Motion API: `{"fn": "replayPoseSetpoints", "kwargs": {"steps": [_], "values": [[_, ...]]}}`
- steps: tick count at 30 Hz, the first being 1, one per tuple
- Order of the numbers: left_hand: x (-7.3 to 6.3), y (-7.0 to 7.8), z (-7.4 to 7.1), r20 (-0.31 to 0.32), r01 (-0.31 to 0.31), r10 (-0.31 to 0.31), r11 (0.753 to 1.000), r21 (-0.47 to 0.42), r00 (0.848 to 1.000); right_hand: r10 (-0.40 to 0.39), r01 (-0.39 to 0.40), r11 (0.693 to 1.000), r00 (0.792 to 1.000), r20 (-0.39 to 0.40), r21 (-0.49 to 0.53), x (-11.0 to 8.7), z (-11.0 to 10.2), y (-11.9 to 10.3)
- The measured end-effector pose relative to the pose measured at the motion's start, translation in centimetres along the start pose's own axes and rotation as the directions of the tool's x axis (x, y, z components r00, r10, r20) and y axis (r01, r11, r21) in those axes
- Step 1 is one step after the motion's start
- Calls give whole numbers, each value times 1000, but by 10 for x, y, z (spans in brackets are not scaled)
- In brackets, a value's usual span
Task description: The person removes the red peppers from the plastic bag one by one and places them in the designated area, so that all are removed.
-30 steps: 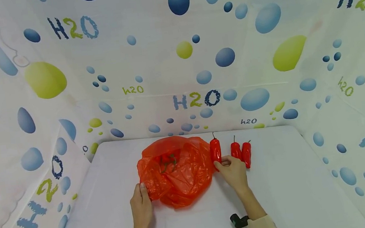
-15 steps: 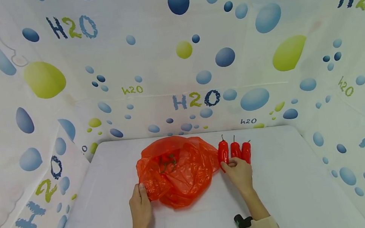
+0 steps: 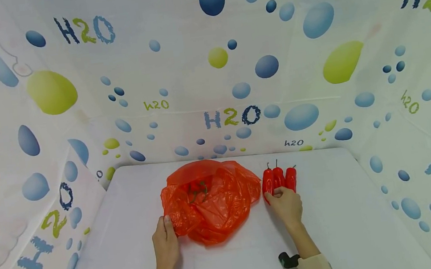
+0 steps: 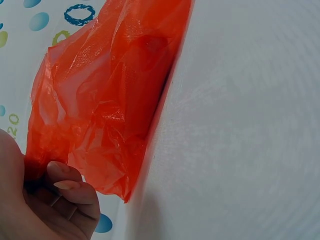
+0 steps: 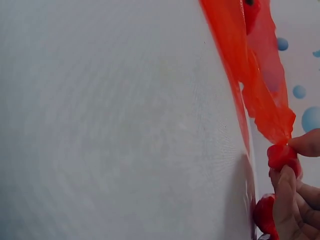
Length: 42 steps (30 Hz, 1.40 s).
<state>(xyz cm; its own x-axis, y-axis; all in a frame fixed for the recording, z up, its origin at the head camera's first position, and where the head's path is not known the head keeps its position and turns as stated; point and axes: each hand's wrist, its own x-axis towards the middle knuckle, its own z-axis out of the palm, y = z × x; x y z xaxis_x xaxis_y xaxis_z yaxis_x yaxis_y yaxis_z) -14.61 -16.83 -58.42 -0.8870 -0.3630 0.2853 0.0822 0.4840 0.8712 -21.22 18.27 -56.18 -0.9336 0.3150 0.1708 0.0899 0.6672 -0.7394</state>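
A crumpled orange-red plastic bag [image 3: 220, 210] lies on the table with its mouth facing up. Inside it, red peppers with green stems [image 3: 198, 190] show through the opening. My left hand [image 3: 166, 243] grips the bag's left rim, thumb on top; the left wrist view shows the fingers curled around the plastic [image 4: 95, 115]. On the right, my right hand [image 3: 288, 208] pinches the lower end of a red chili pepper [image 3: 267, 179], also seen in the right wrist view as a red tip [image 5: 282, 156]. Two more red peppers [image 3: 291, 179] lie beside it, partly behind the hand.
White cloth covers the table [image 3: 347, 217]. Behind and at both sides stand walls of printed white sheet [image 3: 175, 72]. Black wrist-camera mounts [image 3: 289, 260] sit at each wrist.
My right hand has moved right with the chili pepper, away from the bag and up beside the other two peppers. The left hand keeps its hold on the bag.
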Motion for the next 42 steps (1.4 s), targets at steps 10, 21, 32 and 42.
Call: {"fn": "replayPoseSetpoints", "kwargs": {"steps": [10, 21, 32, 42], "values": [[0, -2, -1, -2, 4, -4, 1000, -5, 1000, -10, 10, 999, 1000, 17, -39, 1, -2, 1], [-1, -2, 0, -9, -5, 5, 1000, -3, 1000, -17, 20, 992, 1000, 22, -128, 5, -1, 6], [-1, -1, 0, -3, 1, -1, 1000, -6, 1000, 28, -21, 991, 998, 57, -133, 8, -1, 8], [-1, 1, -1, 10, 10, -10, 1000, -14, 1000, 29, -15, 988, 996, 89, -154, 11, 0, 7]]}}
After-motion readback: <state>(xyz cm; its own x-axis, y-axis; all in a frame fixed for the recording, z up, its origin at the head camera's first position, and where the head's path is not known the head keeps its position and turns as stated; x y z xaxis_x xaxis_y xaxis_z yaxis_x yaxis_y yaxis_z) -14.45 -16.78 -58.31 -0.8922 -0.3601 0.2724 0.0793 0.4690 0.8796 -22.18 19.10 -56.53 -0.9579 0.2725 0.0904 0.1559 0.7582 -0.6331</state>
